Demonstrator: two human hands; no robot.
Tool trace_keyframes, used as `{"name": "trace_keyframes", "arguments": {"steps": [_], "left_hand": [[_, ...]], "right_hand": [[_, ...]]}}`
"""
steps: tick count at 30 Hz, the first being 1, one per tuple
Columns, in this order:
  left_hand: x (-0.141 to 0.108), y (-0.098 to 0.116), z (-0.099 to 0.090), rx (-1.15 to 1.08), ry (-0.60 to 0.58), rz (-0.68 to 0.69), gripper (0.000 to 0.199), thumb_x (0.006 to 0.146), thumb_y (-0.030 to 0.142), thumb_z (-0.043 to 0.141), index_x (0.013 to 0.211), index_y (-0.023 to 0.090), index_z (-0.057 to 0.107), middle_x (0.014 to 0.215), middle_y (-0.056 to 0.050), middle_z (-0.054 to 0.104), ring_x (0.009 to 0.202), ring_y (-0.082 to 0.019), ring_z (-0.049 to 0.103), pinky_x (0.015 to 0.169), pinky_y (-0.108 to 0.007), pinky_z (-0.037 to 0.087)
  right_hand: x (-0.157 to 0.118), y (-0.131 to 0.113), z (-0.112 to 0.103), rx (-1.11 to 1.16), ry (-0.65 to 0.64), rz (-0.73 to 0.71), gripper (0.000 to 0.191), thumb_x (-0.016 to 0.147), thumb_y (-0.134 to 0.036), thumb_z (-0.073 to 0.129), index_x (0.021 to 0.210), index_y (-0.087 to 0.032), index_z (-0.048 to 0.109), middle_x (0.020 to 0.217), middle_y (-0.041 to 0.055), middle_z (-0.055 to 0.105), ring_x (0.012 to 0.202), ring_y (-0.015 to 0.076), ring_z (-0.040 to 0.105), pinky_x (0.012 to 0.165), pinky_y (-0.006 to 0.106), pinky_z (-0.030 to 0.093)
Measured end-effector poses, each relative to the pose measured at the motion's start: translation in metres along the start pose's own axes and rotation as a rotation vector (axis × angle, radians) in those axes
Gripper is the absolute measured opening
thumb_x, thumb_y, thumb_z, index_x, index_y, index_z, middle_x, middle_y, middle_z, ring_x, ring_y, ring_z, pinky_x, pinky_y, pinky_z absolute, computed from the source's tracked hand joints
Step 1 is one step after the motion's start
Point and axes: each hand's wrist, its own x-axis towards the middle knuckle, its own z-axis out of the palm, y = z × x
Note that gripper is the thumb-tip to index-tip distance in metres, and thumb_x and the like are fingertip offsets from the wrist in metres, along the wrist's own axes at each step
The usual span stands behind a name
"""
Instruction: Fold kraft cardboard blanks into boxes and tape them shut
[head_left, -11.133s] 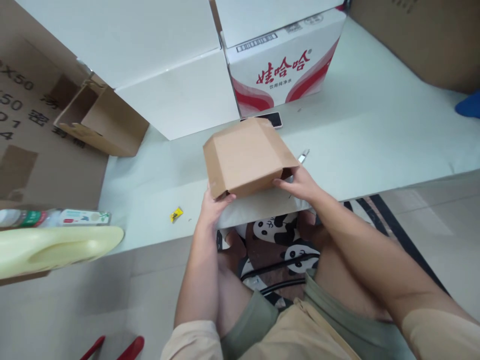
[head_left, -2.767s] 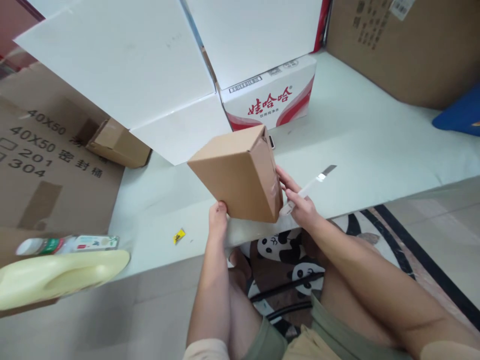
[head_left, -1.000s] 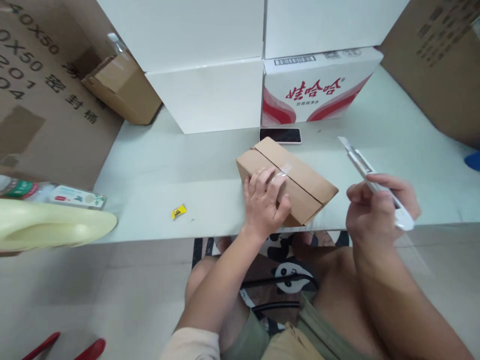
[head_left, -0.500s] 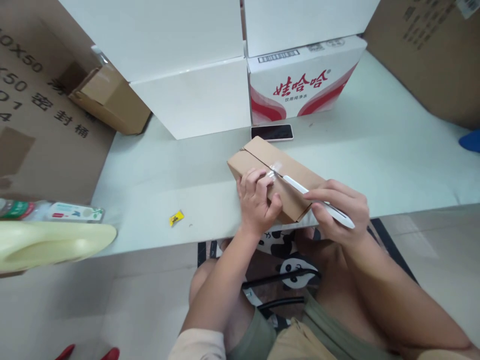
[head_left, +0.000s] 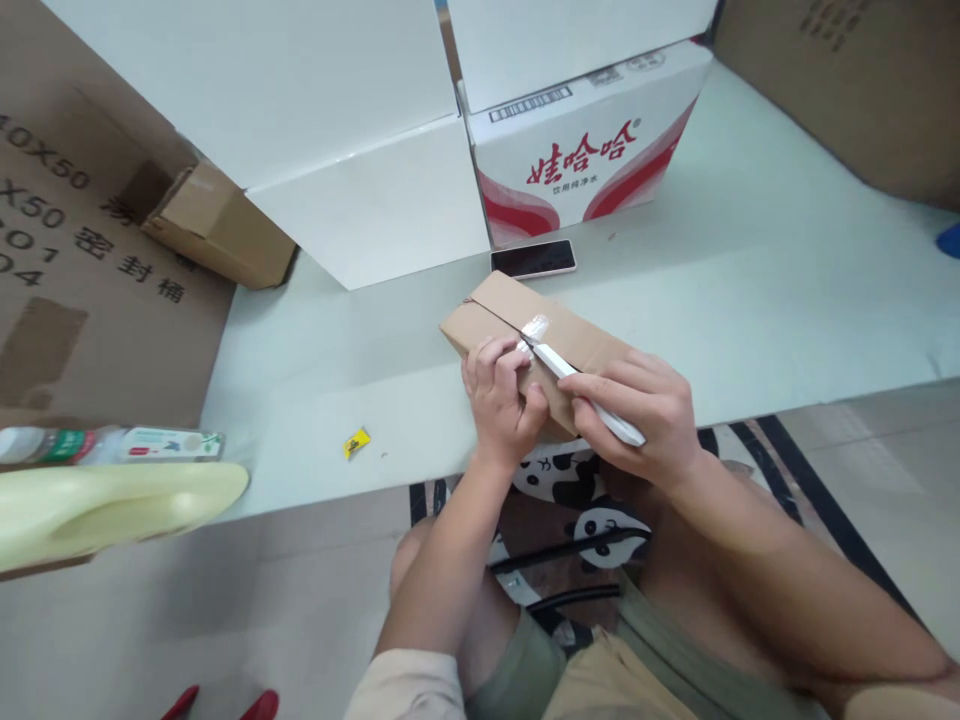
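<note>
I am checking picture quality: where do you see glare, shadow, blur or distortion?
In the head view: bright glare on the clear tape; soft shadow on the floor at lower left; lettering on the right brown carton too blurred to read; edges look stretched, likely wide lens.

Blade at the taped seam

From my remote seat, I see a plain brown cardboard box lying just on the near side of the phone, its flaps closed and its seam slanting towards me, left to right. Clear tape crosses that seam. The slim white utility knife, nearer me than the phone, lies tilted along it, tip at the tape.
</note>
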Motion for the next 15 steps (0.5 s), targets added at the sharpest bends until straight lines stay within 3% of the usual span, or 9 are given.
{"name": "trace_keyframes", "arguments": {"steps": [4, 7, 9, 11, 15], "left_hand": [[0.0, -0.001, -0.001, 0.017, 0.008, 0.0, 0.019, 0.094, 0.036, 0.039, 0.1, 0.023, 0.05, 0.115, -0.01, 0.059, 0.117, -0.026, 0.052, 0.107, -0.046, 0.04], [-0.001, -0.006, -0.002, -0.009, 0.016, 0.014, 0.02, 0.093, 0.037, 0.039, 0.102, 0.024, 0.051, 0.117, -0.01, 0.058, 0.119, -0.027, 0.051, 0.109, -0.047, 0.039], [-0.003, -0.015, -0.004, -0.058, 0.008, 0.019, 0.021, 0.094, 0.039, 0.04, 0.103, 0.024, 0.051, 0.119, -0.01, 0.058, 0.12, -0.027, 0.051, 0.11, -0.048, 0.038], [-0.006, -0.027, -0.008, -0.123, 0.014, 0.018, 0.023, 0.095, 0.043, 0.04, 0.103, 0.025, 0.052, 0.119, -0.01, 0.058, 0.12, -0.027, 0.052, 0.11, -0.048, 0.037], [-0.012, -0.055, -0.019, -0.222, 0.021, -0.076, 0.04, 0.091, 0.063, 0.04, 0.098, 0.025, 0.05, 0.12, -0.01, 0.057, 0.123, -0.028, 0.053, 0.11, -0.048, 0.04]], "right_hand": [[-0.008, 0.001, -0.015, 0.252, 0.131, 0.017, 0.018, 0.083, -0.016, 0.06, 0.089, -0.027, 0.073, 0.06, -0.0013, 0.061, 0.051, 0.0136, 0.048, 0.05, 0.032, 0.037], [-0.014, 0.01, -0.02, 0.57, 0.457, 0.122, 0.019, 0.093, -0.031, 0.054, 0.094, -0.03, 0.074, 0.058, -0.0027, 0.057, 0.047, 0.0127, 0.049, 0.046, 0.03, 0.037], [-0.016, 0.023, -0.017, 0.58, 0.637, 0.27, 0.021, 0.096, -0.039, 0.051, 0.104, -0.033, 0.07, 0.068, -0.0019, 0.064, 0.053, 0.0134, 0.056, 0.05, 0.03, 0.043], [-0.019, 0.04, -0.01, 0.445, 0.567, 0.457, 0.022, 0.093, -0.04, 0.056, 0.112, -0.033, 0.065, 0.089, 0.0014, 0.071, 0.07, 0.0164, 0.066, 0.062, 0.033, 0.051], [-0.026, 0.078, 0.012, 0.157, 0.051, 0.72, 0.044, 0.081, -0.039, 0.066, 0.122, -0.023, 0.062, 0.114, 0.0113, 0.07, 0.106, 0.0282, 0.066, 0.09, 0.047, 0.054]]}}
